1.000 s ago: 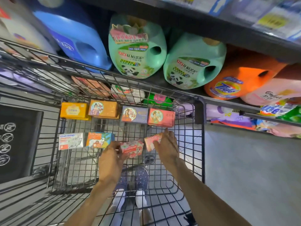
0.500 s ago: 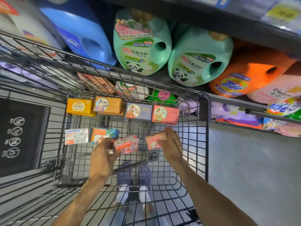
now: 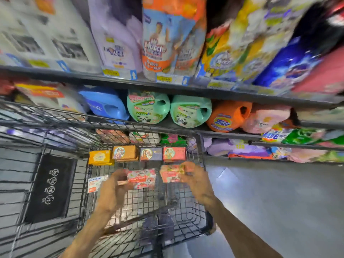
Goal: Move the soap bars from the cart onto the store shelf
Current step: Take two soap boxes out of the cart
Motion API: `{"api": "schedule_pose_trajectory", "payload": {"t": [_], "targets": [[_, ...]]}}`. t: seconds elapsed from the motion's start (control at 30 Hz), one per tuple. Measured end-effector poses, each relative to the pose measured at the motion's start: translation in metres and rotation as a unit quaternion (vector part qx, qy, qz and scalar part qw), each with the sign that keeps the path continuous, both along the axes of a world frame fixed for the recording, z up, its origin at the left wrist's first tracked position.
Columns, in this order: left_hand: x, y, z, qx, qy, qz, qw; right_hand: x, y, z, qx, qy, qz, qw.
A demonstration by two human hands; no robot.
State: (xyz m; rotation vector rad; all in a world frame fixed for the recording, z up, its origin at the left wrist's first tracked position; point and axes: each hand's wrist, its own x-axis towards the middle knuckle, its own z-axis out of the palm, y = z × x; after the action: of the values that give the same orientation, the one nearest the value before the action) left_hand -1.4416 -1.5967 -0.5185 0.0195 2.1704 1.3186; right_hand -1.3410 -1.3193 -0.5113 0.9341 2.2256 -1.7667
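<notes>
My left hand [image 3: 114, 189] grips a pink and white soap box [image 3: 142, 178] above the wire cart [image 3: 201, 164]. My right hand [image 3: 195, 180] holds a second pink soap box [image 3: 170, 173] just to the right of it. Both boxes are lifted off the cart's floor. A row of soap boxes stays at the cart's far end: yellow [image 3: 100, 157], orange [image 3: 125, 153], purple [image 3: 150, 154] and red [image 3: 174, 154]. A white soap box [image 3: 95, 183] lies to the left of my left hand. The view is blurred.
Shelves of the store rack [image 3: 167, 86] rise behind the cart. Detergent jugs, blue [image 3: 106, 105], green [image 3: 148, 107] and orange [image 3: 229, 115], fill the middle shelf; tall refill bags [image 3: 158, 38] stand above. Grey floor [image 3: 279, 192] lies to the right. My shoes [image 3: 158, 226] show through the cart's mesh.
Both hands have risen with their soap boxes, away from the cart's floor. My head has tilted up, so an upper shelf with refill bags has come into view.
</notes>
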Motion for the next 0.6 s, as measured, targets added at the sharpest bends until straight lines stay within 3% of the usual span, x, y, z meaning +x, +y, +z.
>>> {"api": "schedule_pose_trajectory", "payload": {"t": [0.23, 0.43, 0.6], "targets": [[-0.019, 0.053, 0.140, 0.061, 0.108, -0.137, 0.983, 0.063, 0.047, 0.146, -0.071, 0.079, -0.120, 0.987], [-0.004, 0.159, 0.244, 0.099, 0.166, -0.260, 0.946, 0.149, 0.118, 0.244, 0.072, 0.109, -0.199, 0.971], [0.038, 0.250, 0.310, 0.140, 0.204, -0.349, 0.904, 0.239, 0.163, 0.311, 0.099, 0.158, -0.299, 0.936]]}}
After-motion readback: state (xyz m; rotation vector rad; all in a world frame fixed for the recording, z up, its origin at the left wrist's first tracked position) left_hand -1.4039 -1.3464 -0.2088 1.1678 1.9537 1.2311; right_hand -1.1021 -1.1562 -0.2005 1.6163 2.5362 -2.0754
